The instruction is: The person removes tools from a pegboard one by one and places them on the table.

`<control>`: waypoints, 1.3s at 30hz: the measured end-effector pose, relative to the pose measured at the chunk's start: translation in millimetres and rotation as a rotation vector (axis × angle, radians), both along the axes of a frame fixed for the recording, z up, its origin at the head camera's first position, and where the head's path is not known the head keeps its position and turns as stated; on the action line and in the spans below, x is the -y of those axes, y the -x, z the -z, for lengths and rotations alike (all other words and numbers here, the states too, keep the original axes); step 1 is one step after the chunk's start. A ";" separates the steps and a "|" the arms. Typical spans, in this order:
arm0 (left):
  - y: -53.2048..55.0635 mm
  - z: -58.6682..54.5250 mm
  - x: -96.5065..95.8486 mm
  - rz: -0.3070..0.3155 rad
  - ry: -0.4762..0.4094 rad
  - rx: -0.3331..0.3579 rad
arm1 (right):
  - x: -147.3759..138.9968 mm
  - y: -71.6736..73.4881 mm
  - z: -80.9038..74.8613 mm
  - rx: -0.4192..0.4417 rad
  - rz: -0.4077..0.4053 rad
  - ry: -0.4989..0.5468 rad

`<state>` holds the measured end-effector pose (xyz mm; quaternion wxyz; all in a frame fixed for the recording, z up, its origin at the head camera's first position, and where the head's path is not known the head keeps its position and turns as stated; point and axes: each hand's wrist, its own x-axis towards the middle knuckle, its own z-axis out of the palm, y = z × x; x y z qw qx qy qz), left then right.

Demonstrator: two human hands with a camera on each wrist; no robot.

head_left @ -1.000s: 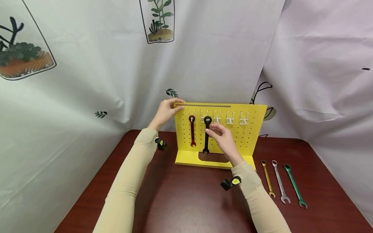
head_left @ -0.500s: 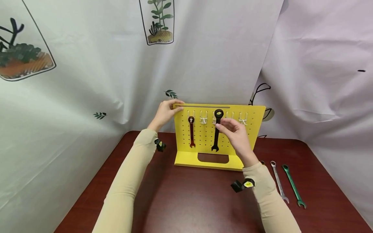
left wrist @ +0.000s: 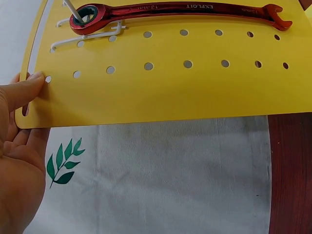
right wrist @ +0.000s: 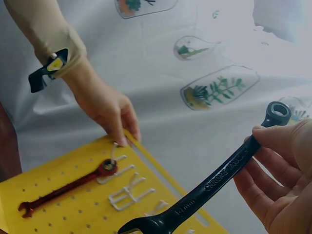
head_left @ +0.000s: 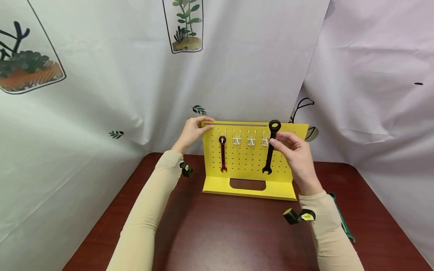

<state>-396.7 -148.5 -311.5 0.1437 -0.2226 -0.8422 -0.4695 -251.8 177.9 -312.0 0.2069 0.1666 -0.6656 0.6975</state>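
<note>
My left hand (head_left: 194, 131) pinches the top left corner of a yellow pegboard (head_left: 251, 162), thumb on the front face. Just below it, a red combination wrench (left wrist: 185, 9) hangs by its ring end on a white hook at the far left. My right hand (head_left: 294, 152) holds a black combination wrench (head_left: 270, 148) between thumb and fingers, ring end up and open end down. In the head view the black wrench overlaps the right part of the board. The right wrist view shows it in front of the board, its shank (right wrist: 219, 178) gripped near the ring end.
Several white hooks (head_left: 251, 141) line the upper part of the board. A green wrench (head_left: 345, 222) lies on the dark red table (head_left: 217, 233), partly behind my right forearm. A white printed curtain (head_left: 244, 67) hangs behind the table.
My right hand has moved right and slightly up with the black wrench, away from the second hook from the left. My forearm now covers the gold and silver wrenches. The left hand keeps its hold.
</note>
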 end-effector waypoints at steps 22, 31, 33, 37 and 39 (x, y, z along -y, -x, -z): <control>0.3 -1.7 7.9 0.006 0.011 -0.007 | -96.1 -23.9 -6.6 -0.069 0.092 0.227; 1.6 2.0 4.9 0.009 0.005 -0.005 | -135.3 -36.8 -2.2 -0.045 0.147 0.288; 1.6 2.1 4.4 0.011 0.004 -0.009 | -143.0 -39.6 -1.1 -0.039 0.168 0.292; 2.3 2.2 2.9 0.013 0.005 -0.013 | -157.3 -44.9 3.6 -0.025 0.207 0.299; 2.7 2.3 1.7 0.016 0.006 -0.015 | -164.0 -47.0 7.4 -0.005 0.241 0.296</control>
